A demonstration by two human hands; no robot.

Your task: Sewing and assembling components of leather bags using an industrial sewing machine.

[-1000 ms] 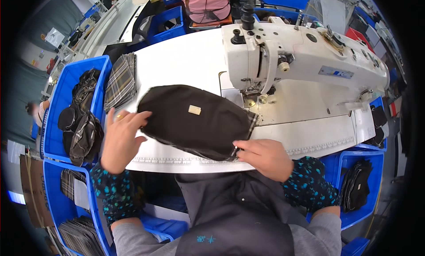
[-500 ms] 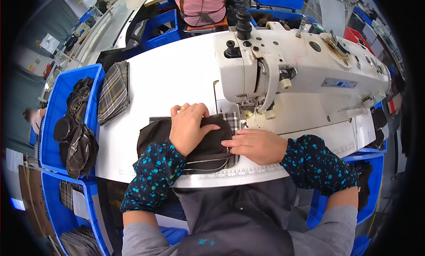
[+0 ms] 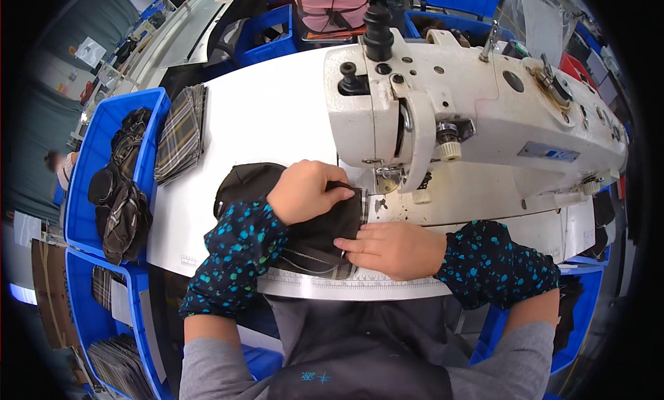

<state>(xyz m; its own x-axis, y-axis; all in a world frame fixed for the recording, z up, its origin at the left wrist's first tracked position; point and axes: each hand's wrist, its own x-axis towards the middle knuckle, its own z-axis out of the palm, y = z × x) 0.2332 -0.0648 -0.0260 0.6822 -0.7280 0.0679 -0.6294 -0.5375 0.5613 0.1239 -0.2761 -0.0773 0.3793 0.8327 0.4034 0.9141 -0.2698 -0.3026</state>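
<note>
A dark cloth piece with a zipper [image 3: 321, 228] lies over plaid fabric [image 3: 364, 201] on the white sewing table, just left of the presser foot of a sewing machine [image 3: 387, 180]. Near the foot, my left hand [image 3: 304, 192] is closed on the cloth's upper right part, thumb against bent fingers. My right hand [image 3: 394, 249] grips the right edge lower down, its fingers pressed together beside the zipper's end. Both hands partly cover the cloth, and the undersides of the fingers are hidden.
Left of the table, a blue bin [image 3: 76, 213] holds dark sewn pieces; a plaid fabric stack [image 3: 183, 134] lies beside it. Below stands another blue bin [image 3: 77, 296] with plaid pieces. A ruler strip [image 3: 373, 284] follows the table's front edge. More blue bins stand right and behind.
The cloth has turned slightly and its right edge has shifted down and left, baring less plaid. My right hand has moved a little lower with it; my left fingers are more curled.
</note>
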